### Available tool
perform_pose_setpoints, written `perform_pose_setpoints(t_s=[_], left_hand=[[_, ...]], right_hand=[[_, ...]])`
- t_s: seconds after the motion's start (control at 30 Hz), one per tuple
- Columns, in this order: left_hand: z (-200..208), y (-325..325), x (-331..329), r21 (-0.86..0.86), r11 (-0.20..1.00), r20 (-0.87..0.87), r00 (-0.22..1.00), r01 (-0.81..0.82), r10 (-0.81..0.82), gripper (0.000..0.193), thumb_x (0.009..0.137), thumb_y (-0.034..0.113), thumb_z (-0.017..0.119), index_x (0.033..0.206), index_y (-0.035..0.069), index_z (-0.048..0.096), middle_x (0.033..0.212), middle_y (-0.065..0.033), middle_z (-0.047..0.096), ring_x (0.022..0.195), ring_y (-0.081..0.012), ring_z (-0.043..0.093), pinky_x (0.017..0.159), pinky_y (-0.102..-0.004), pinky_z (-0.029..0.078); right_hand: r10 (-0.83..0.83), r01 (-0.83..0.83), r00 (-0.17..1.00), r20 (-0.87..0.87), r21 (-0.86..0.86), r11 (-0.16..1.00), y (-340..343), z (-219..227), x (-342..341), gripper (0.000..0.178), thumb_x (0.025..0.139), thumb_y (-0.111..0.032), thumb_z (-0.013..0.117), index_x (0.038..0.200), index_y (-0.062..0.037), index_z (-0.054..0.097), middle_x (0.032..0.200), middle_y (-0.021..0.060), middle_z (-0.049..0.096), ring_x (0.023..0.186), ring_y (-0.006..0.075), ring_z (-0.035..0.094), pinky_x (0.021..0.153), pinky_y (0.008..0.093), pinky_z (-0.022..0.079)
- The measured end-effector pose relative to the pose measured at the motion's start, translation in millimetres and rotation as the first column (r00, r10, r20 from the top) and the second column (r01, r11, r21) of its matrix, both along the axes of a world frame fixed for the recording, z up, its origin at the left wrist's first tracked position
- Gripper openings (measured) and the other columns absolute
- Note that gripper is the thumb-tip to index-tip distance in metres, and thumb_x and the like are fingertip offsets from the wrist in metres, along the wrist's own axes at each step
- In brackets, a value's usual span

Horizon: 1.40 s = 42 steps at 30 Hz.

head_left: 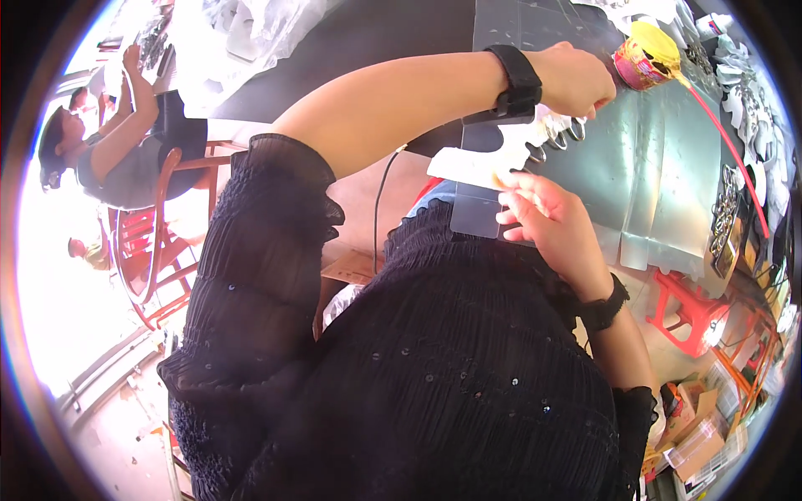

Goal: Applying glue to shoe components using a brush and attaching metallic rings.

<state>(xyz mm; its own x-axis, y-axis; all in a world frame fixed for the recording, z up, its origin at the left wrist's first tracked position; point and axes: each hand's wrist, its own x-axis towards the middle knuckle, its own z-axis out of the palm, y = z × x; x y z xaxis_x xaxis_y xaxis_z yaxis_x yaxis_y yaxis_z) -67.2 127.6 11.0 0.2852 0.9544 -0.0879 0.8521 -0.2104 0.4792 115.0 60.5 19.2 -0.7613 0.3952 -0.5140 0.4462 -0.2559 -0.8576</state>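
Observation:
My left hand (575, 81) reaches across from the left, its fingers curled down beside a small pink-and-yellow can (642, 65). Whatever it grips, if anything, is hidden under the fingers. My right hand (547, 213) pinches the edge of a white, flat, irregularly cut piece (474, 167) between thumb and fingertips. Several shiny metal loops (558, 142) lie just beyond that piece, below my left hand. Yellow material coats the can's top, and a thin red stick (727, 138) slants from its rim toward the right.
A glossy grey sheet (668, 175) covers the worktop. White cut pieces and metal parts (725, 213) crowd the right edge. Clear plastic bags (251, 33) lie at far left. A red stool (689, 313) and cardboard boxes (697, 434) stand at right. Another person (125, 159) sits at left.

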Motion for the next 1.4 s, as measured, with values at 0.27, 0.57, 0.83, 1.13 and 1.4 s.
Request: perform_pose_setpoints(t_s=[0.27,0.57,0.83,1.13,1.4], left_hand=[[12.3,-56.8,-59.6,-0.045,0.854,0.285,0.812,-0.519,0.509,0.02,0.079,0.021,0.063,0.087,0.002,0.065,0.075,-0.0065,0.063,0.062,-0.0119,0.058,0.055,-0.0262,0.047],[38.0,-153.4,1.2,-0.514,0.84,0.419,0.804,-0.174,0.423,0.028,0.085,0.028,0.065,0.092,0.002,0.057,0.067,-0.009,0.061,0.062,-0.0161,0.06,0.057,-0.0317,0.046],[5.2,-96.4,-10.1,0.31,0.913,0.376,0.916,-0.266,0.139,0.026,0.078,0.004,0.059,0.104,0.003,0.055,0.103,-0.0119,0.06,0.091,-0.0302,0.058,0.079,-0.0393,0.047],[-26.1,-58.4,-8.3,0.294,0.952,0.443,0.895,-0.087,-0.055,0.034,0.072,-0.003,0.059,0.106,0.003,0.056,0.099,-0.0109,0.061,0.095,-0.0306,0.057,0.084,-0.0387,0.047],[-34.3,-63.4,-0.7,0.346,0.934,0.397,0.916,-0.091,-0.058,0.024,0.073,0.003,0.061,0.096,0.006,0.059,0.089,-0.0068,0.059,0.087,-0.0286,0.055,0.077,-0.0368,0.047]], right_hand=[[-0.111,0.091,0.994,0.009,0.506,0.858,58.4,15.6,3.5,0.013,0.085,-0.008,0.061,0.095,0.0007,0.063,0.078,0.0044,0.065,0.068,0.0077,0.058,0.06,0.022,0.045],[0.251,-0.211,0.963,0.098,0.856,0.473,141.4,16.0,2.5,0.012,0.076,0.001,0.063,0.087,-0.0013,0.06,0.086,0.0094,0.056,0.079,0.0221,0.056,0.071,0.0309,0.045],[0.096,-0.146,0.985,0.145,0.989,0.006,69.6,54.8,12.5,0.018,0.073,-0.005,0.07,0.089,-0.0045,0.062,0.097,0.0091,0.055,0.095,0.0292,0.053,0.082,0.0395,0.042],[-0.064,0.11,0.994,-0.091,0.881,0.46,55.9,-16.4,-19.7,0.014,0.076,-0.001,0.068,0.085,0.0007,0.057,0.092,0.0118,0.05,0.082,0.026,0.057,0.069,0.0334,0.048],[-0.109,0.132,0.99,-0.088,0.85,0.511,57.7,-25.1,-3.0,0.011,0.077,0.0,0.065,0.085,0.0019,0.059,0.101,0.0105,0.05,0.081,0.0197,0.055,0.071,0.0292,0.048]])
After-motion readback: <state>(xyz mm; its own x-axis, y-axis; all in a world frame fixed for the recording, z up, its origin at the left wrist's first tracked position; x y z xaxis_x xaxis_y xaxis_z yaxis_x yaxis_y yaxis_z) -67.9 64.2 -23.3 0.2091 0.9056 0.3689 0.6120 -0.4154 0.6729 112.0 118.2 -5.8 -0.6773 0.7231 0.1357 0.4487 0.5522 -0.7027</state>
